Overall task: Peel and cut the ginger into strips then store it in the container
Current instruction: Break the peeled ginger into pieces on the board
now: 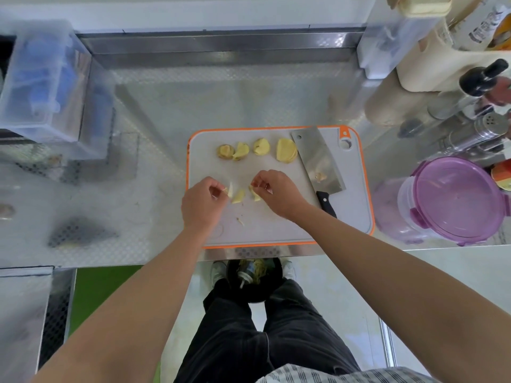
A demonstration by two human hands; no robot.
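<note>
**Head view: peeling largely done, cutting into strips not begun.** Both hands work over the near half of the cutting board (276, 228). The left hand (203, 203) has its fingers curled and pinches a pale ginger chunk (229, 189) at the fingertips. The right hand (278, 193) likewise pinches a second chunk (255, 196). A third chunk (238, 196) lies loose on the board between them. Along the far side of the board sits a row of four larger ginger pieces (261, 147) — mostly yellow and bare, though the leftmost piece (224, 152) appears to show some brown skin. The cleaver (318, 161) lies flat on the right of the board, untouched, with a scrap on its blade. The container (453, 201), purple lid on, stands on the counter to the right of the board, well apart from the hands. Judged status: the ginger is divided into chunks and mostly peeled, but no strips are visible — slicing, opening the container and filling it all remain.
</note>
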